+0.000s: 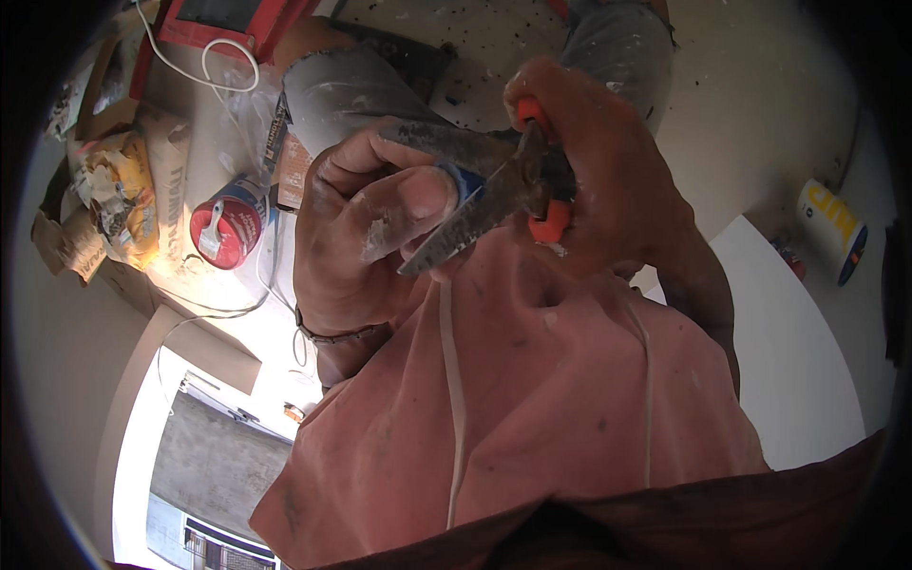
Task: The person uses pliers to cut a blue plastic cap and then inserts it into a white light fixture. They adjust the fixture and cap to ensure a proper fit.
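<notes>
Near the middle, my right hand [613,166] is closed around a pair of scissors [513,180] with orange-and-black handles. Their dark, worn blades are spread apart and point left, toward my other hand. My left hand [356,233], dusted with white and wearing a bracelet, pinches a small blue piece [467,182] between thumb and fingers. That piece lies between the two blades, close to their pivot. Its kind I cannot make out, since fingers and scissors cover most of it. Below both hands hangs my pink shirt [551,380].
On the left a paint brush [213,228] lies across a red-topped can [242,233], beside crumpled paper and yellow bags [128,199]. A red-framed object [204,28] with a white cable [249,71] is at upper left. A white-and-yellow cylinder [831,228] lies at right.
</notes>
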### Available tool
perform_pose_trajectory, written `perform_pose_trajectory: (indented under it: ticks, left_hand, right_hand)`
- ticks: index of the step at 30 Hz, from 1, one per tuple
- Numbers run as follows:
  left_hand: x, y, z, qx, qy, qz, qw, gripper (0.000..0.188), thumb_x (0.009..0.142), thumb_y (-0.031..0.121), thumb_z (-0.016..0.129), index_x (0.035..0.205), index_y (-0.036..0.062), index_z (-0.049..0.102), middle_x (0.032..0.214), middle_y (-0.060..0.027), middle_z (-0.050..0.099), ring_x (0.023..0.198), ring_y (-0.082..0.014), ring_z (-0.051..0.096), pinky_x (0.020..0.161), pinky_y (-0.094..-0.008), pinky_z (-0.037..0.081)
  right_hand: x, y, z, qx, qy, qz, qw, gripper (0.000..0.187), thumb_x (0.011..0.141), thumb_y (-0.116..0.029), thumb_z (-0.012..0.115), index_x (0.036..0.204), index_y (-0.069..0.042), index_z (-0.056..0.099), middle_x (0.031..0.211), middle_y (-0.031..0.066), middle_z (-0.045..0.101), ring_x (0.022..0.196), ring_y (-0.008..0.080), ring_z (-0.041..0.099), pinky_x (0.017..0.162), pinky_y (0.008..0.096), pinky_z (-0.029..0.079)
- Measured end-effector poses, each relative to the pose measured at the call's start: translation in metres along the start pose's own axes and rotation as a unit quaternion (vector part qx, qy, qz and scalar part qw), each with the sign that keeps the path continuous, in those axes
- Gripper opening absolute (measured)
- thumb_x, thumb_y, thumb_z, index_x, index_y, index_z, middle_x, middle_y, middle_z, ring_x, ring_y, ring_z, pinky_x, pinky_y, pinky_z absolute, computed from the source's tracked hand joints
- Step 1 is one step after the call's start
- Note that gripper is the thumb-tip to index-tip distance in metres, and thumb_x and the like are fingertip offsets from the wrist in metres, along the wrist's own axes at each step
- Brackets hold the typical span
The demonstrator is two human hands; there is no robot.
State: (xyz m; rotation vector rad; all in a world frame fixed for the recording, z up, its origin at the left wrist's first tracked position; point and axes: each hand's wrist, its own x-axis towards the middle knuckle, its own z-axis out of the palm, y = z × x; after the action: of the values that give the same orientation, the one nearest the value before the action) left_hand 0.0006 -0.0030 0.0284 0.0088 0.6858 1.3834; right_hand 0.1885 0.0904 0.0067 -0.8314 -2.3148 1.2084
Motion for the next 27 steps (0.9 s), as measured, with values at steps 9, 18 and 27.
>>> perform_pose_trajectory:
  ticks: [9, 18, 27]
  left_hand:
    - [0.010, 0.002, 0.000, 0.009, -0.035, 0.007, 0.999, 0.012, 0.090, 0.001, 0.067, 0.100, -0.0068, 0.068, 0.080, -0.0155, 0.071, 0.053, -0.0129, 0.063, 0.046, -0.0228, 0.049]
    - [0.005, 0.002, -0.012, -0.031, -0.076, -0.003, 0.997, 0.026, 0.093, 0.004, 0.064, 0.116, -0.0086, 0.065, 0.094, -0.0230, 0.071, 0.059, -0.0185, 0.068, 0.050, -0.0251, 0.055]
    - [0.007, 0.003, -0.017, 0.023, -0.120, -0.002, 0.993, 0.032, 0.094, 0.005, 0.063, 0.121, -0.0118, 0.061, 0.094, -0.0216, 0.069, 0.054, -0.0138, 0.060, 0.053, -0.0255, 0.057]
  right_hand:
    - [0.006, 0.011, 0.003, -0.027, -0.011, -0.015, 0.999, 0.057, 0.052, -0.013, 0.075, 0.102, -0.009, 0.047, 0.080, 0.0086, 0.049, 0.065, 0.0307, 0.052, 0.059, 0.0396, 0.043]
    - [0.004, 0.009, 0.001, 0.004, -0.036, -0.014, 0.999, 0.044, 0.064, -0.010, 0.072, 0.098, -0.006, 0.046, 0.070, 0.0137, 0.056, 0.063, 0.0367, 0.058, 0.059, 0.0462, 0.046]
    - [-0.003, 0.014, 0.009, 0.046, -0.040, -0.009, 0.998, 0.039, 0.070, -0.007, 0.070, 0.101, -0.006, 0.046, 0.070, 0.0116, 0.056, 0.062, 0.0312, 0.059, 0.058, 0.0439, 0.046]
